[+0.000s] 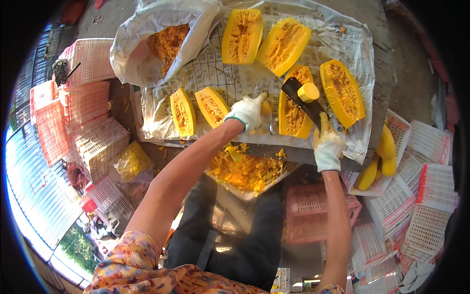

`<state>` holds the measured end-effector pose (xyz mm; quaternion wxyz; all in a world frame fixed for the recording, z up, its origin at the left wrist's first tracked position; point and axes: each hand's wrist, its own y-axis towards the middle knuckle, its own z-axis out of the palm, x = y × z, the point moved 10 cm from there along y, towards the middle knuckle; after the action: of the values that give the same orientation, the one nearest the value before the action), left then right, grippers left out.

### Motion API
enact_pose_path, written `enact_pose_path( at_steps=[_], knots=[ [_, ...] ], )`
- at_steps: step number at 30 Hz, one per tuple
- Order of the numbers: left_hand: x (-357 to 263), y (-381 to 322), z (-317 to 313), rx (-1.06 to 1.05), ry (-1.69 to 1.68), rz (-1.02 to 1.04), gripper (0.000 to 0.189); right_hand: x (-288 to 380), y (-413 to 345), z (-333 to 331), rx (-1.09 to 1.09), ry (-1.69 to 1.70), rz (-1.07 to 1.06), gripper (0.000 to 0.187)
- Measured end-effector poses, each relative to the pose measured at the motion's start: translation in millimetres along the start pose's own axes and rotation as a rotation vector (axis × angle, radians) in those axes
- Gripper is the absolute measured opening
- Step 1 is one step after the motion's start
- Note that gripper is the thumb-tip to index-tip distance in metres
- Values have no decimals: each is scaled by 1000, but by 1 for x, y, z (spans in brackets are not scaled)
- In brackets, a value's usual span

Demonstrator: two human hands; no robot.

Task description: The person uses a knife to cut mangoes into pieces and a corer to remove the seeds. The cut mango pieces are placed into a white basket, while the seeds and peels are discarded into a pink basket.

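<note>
My right hand point(328, 141), in a white knit glove, grips a dark-bladed knife point(299, 101) at the right of the sacking. A yellow cut end piece point(308, 92) rests on the blade, above a halved squash point(295, 114) with stringy orange flesh. My left hand point(246, 110), also gloved, lies at the middle of the sacking beside a small yellow piece point(266, 108); whether it grips the piece is hidden. Two narrower squash halves point(182, 112) point(212, 106) lie left of it. Other halves point(242, 36) point(284, 46) point(342, 93) lie cut side up farther back and right.
A white woven sack point(128, 55) of orange pulp stands at the back left. Below the table edge, a tray point(242, 194) holds scraps. Whole yellow squash point(387, 150) lie in a crate at right. Plastic crates point(88, 106) point(315, 213) surround the table, with a bag of yellow pieces point(133, 160) at left.
</note>
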<state>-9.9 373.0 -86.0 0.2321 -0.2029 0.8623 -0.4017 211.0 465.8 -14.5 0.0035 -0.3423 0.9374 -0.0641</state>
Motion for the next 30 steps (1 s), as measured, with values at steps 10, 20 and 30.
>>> enact_pose_path(
  at_steps=[10,20,30],
  knots=[
    [20,-3,1,-198,-1310,62,72,4,-26,-2,-133,89,-79,55],
    [-11,-74,-40,117,-2129,310,53,18,-65,-74,-114,97,-105,76],
    [54,-250,43,516,-1882,23,56,59,-272,-258,-120,-57,310,65]
  ],
)
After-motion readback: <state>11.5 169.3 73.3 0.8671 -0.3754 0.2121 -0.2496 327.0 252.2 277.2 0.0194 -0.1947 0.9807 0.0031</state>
